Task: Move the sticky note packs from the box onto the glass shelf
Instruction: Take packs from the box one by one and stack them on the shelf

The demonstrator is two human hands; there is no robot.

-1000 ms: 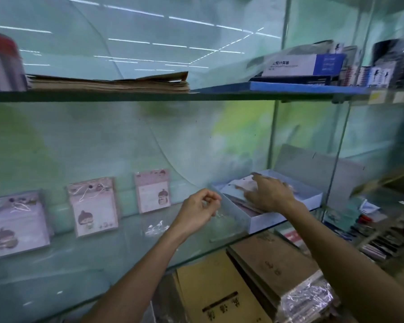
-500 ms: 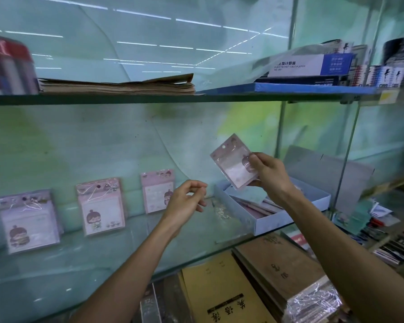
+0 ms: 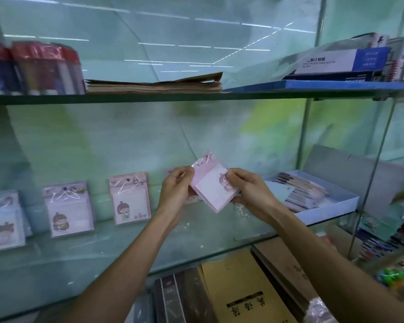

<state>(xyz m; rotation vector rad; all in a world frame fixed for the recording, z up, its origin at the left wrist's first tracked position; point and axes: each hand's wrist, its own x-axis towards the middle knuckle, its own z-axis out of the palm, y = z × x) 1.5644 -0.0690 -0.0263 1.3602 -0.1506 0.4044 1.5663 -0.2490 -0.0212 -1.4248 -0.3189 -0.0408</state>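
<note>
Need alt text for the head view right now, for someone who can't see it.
Both hands, left hand and right hand, hold one pink sticky note pack above the glass shelf. Other packs lean against the back wall to the left; the open box of packs sits at the right.

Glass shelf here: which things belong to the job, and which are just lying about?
Job: pink sticky note pack held by left hand and right hand; box; glass shelf; packs already standing.
Lying about: calculator box; brown paper stack; yellow notebook.
</note>
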